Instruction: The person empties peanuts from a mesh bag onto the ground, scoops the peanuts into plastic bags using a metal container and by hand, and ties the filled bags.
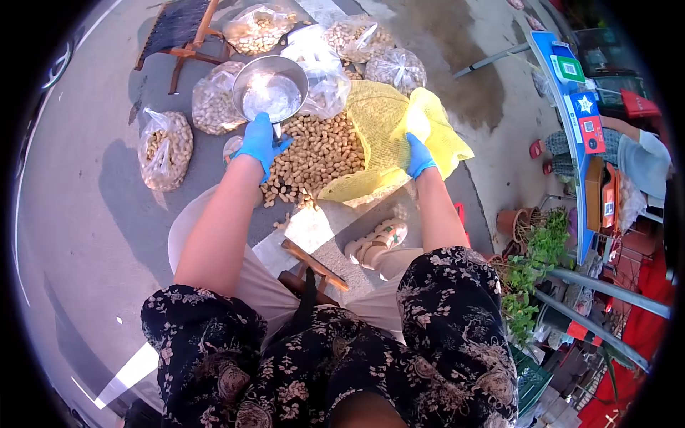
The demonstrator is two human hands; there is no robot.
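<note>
My left hand (260, 146), in a blue glove, grips a round metal scoop (275, 98) by its short handle. The scoop hangs over the far left side of a heap of unshelled peanuts (310, 158) and looks bare inside. On the right, my right hand (419, 155), also gloved in blue, is closed on the edge of a yellow mesh sack (378, 118). The sack lies spread along the right side of the peanuts, partly covering them. Some fingers of both hands are hidden from above.
Clear plastic bags of peanuts (166, 150) stand around the heap. A folding stool (178, 32) is at the far left. Between my legs is a wooden stool (314, 264). To the right are a blue table (571, 135), a potted plant (528, 278) and another person (638, 160).
</note>
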